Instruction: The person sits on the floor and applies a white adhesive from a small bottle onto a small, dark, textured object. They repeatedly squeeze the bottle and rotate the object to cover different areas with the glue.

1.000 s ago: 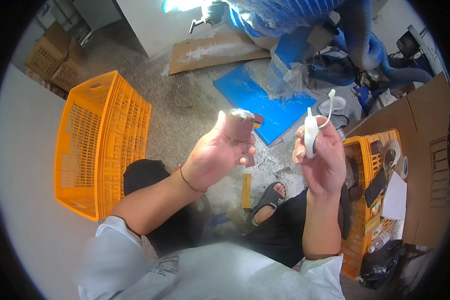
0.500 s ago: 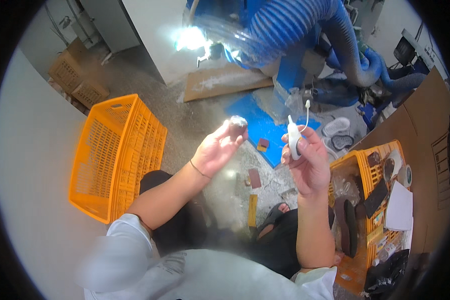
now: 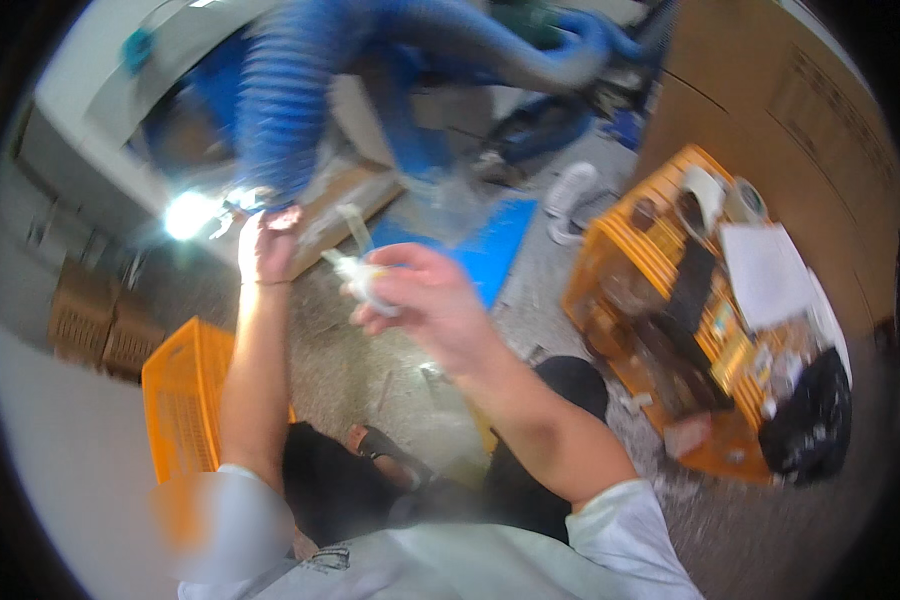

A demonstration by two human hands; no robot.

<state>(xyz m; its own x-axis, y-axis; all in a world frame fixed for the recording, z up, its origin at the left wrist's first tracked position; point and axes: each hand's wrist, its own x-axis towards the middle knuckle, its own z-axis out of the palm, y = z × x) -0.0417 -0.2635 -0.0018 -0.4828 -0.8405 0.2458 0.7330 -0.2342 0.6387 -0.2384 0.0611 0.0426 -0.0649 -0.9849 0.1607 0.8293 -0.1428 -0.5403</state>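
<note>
My left hand (image 3: pixel 270 245) reaches up to the lower end of a thick blue ribbed hose (image 3: pixel 288 120), beside a bright lamp (image 3: pixel 192 215). Motion smears its fingers, and whatever they may hold cannot be made out. Lower and to the right, my right hand (image 3: pixel 425 295) is closed around a small white nozzle bottle (image 3: pixel 365 280). The bottle's narrow tip points up and left, toward my left wrist. A pale strip, blurred, rises above the tip.
On the left stands an orange crate (image 3: pixel 185 400); brown cartons (image 3: pixel 90 315) are behind it. At right, an orange crate (image 3: pixel 605 235) carries tape rolls, white sheets and a black bag (image 3: pixel 812 420). A blue board (image 3: pixel 505 245) and white shoe soles (image 3: pixel 572 190) lie on the floor.
The view has turned right. My left hand, which held a rounded brown piece, has gone up to the hose and lamp. My right hand has shifted left with the bottle.
</note>
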